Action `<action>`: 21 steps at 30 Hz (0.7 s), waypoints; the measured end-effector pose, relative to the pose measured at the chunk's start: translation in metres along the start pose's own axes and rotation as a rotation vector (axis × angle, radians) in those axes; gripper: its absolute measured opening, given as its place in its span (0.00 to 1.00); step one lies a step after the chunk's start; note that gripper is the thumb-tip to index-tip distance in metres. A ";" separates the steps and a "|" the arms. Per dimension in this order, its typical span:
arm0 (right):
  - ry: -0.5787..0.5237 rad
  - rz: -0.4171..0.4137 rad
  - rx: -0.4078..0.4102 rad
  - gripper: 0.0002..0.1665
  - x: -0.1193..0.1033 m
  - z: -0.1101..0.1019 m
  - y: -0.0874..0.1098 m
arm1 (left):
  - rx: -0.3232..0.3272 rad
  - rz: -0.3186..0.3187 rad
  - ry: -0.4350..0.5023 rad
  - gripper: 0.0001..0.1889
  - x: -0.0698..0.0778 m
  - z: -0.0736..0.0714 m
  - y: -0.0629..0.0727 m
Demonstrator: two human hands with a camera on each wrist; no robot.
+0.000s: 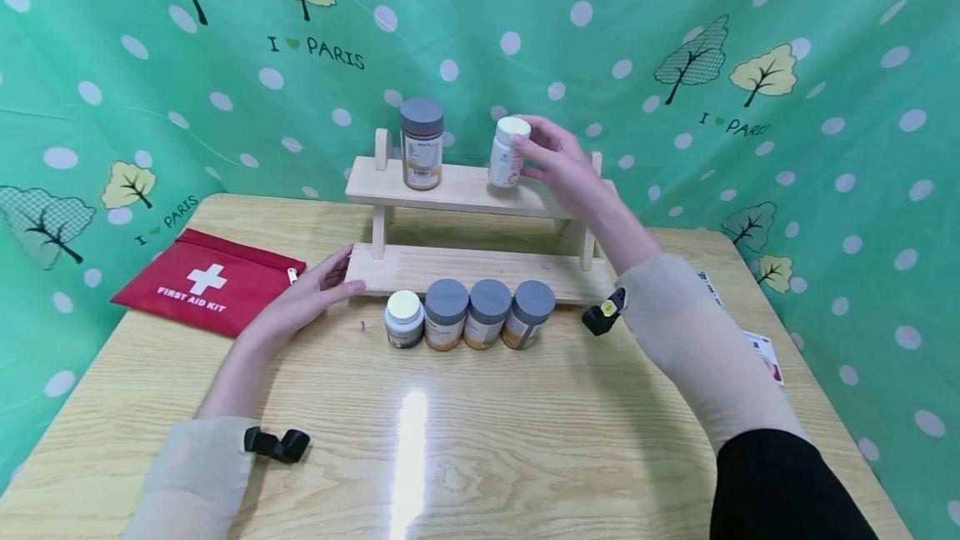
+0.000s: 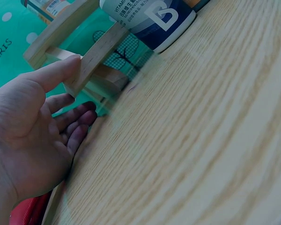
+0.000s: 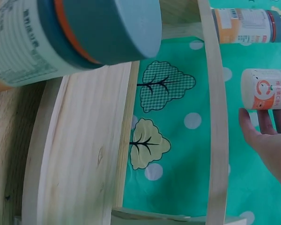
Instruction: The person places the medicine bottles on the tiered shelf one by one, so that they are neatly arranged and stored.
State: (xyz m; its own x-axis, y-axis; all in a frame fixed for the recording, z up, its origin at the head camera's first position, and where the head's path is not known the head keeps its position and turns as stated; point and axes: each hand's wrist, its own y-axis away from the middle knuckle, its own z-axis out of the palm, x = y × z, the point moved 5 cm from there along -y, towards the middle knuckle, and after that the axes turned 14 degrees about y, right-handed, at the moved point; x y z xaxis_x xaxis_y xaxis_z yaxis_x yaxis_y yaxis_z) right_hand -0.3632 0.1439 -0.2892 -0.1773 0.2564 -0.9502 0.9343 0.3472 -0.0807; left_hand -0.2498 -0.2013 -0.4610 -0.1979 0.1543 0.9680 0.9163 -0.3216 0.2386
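My right hand holds a small white vitamin bottle by its side, upright at the upper board of a two-tier wooden shelf. The right wrist view shows that bottle's orange-and-white label, with fingers beneath it. At the lower board's left end, my left hand grips the wood, thumb at the front corner, fingers behind; the left wrist view shows the thumb against the board's end. A grey-capped bottle stands on the upper board's left part.
Before the shelf stand a white-capped bottle and a row of grey-capped bottles. A red first aid pouch lies left, by my left forearm. Printed cards lie right, partly behind my right sleeve. A green patterned cloth hangs behind.
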 end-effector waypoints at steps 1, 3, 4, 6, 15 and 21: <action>0.009 0.003 -0.004 0.25 0.000 0.002 -0.002 | 0.000 0.000 -0.001 0.49 0.000 0.000 0.000; 0.028 0.008 -0.012 0.25 0.001 0.004 -0.005 | 0.001 0.001 -0.003 0.49 0.000 0.000 0.000; 0.036 0.012 -0.016 0.26 0.001 0.006 -0.006 | 0.002 0.001 -0.005 0.49 0.000 0.000 -0.001; 0.052 0.017 -0.022 0.26 0.001 0.008 -0.008 | 0.004 0.003 -0.008 0.48 -0.001 -0.001 -0.001; 0.086 0.040 -0.041 0.25 0.001 0.013 -0.012 | 0.007 0.002 -0.019 0.48 -0.001 -0.002 -0.002; 0.106 0.045 -0.059 0.26 0.002 0.014 -0.013 | 0.008 -0.002 -0.017 0.48 -0.001 -0.001 -0.002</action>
State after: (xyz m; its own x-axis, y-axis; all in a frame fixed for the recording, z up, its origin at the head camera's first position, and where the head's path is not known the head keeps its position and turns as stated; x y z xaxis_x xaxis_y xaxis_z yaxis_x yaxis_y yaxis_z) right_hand -0.3712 0.1272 -0.2944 -0.1705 0.3655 -0.9151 0.9229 0.3846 -0.0183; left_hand -0.2517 -0.2021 -0.4620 -0.1943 0.1707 0.9660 0.9185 -0.3140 0.2403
